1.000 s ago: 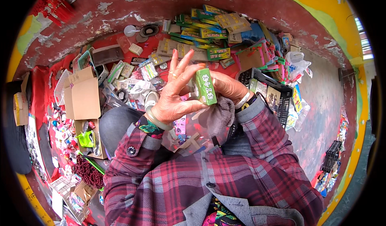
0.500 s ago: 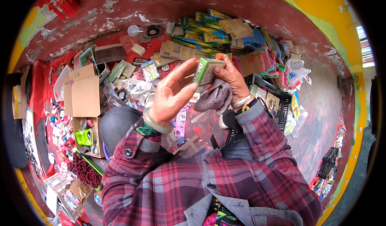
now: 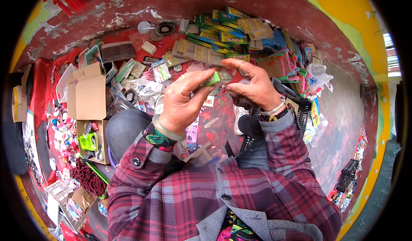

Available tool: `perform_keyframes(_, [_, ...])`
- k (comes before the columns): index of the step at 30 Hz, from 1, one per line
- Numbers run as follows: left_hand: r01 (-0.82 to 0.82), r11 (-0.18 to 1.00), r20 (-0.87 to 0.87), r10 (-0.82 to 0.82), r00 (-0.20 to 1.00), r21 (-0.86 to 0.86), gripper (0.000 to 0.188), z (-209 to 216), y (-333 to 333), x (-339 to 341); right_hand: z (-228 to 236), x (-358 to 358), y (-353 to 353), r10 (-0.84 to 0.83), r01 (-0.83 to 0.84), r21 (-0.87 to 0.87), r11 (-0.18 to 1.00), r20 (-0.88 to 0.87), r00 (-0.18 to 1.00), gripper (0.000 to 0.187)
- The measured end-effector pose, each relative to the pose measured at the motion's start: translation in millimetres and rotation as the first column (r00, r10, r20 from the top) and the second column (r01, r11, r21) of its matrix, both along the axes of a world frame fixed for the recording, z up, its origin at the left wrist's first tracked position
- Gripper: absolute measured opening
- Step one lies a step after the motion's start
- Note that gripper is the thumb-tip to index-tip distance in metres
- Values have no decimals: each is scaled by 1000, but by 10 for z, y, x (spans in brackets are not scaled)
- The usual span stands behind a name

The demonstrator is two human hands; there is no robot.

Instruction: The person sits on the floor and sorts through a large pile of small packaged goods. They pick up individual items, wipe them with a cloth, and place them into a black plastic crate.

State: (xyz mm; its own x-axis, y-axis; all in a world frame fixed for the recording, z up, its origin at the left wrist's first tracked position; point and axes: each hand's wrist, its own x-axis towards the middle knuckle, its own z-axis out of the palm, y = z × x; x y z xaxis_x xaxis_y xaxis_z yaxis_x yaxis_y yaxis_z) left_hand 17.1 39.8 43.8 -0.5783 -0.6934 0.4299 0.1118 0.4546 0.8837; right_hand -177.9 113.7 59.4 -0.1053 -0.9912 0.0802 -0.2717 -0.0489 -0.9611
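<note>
A small green and white box (image 3: 219,77) is pinched between the thumb and fingers of my left hand (image 3: 180,97), its narrow end tilted toward the right. My right hand (image 3: 259,88) is just right of the box, thumb and index finger spread apart and not visibly touching it. Below that thumb, a bit of dark grey cloth (image 3: 242,100) shows, tucked in the curled lower fingers; most of it is hidden by the hand.
Flat green and yellow packages (image 3: 231,37) pile against the red wall. An open cardboard box (image 3: 88,97) stands on the left, above a dark red beaded heap (image 3: 89,176). A black plastic crate (image 3: 302,112) sits on the right. Small goods cover the red cloth.
The right hand has let go of the box and drawn slightly right, its thumb and index finger opening. My left hand now holds the box alone, turned flatter. The cloth is now mostly hidden.
</note>
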Motion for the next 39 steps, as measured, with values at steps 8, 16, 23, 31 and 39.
perform_keyframes(8, [44, 995, -19, -46, 999, -85, 35, -6, 23, -65, -42, 169, 47, 28, -28, -91, 995, -7, 1000, 30])
perform_keyframes(16, [-238, 961, -116, 223, 968, -139, 16, 45, -5, -82, -61, 129, 32, -142, 52, -324, 944, -258, 956, 29])
perform_keyframes(23, [343, 413, -264, -237, 935, 844, 15, 94, 174, -75, -16, 141, 14, -410, 66, -571, 818, -499, 763, 42])
perform_keyframes(31, [507, 82, -482, -212, 850, 858, 19, 77, 125, -103, -50, 147, 15, -444, 20, -623, 782, -533, 721, 46])
perform_keyframes(39, [538, 31, -517, -238, 822, 842, 28, 84, 82, -81, -34, 133, 9, -438, 4, -637, 770, -524, 730, 45])
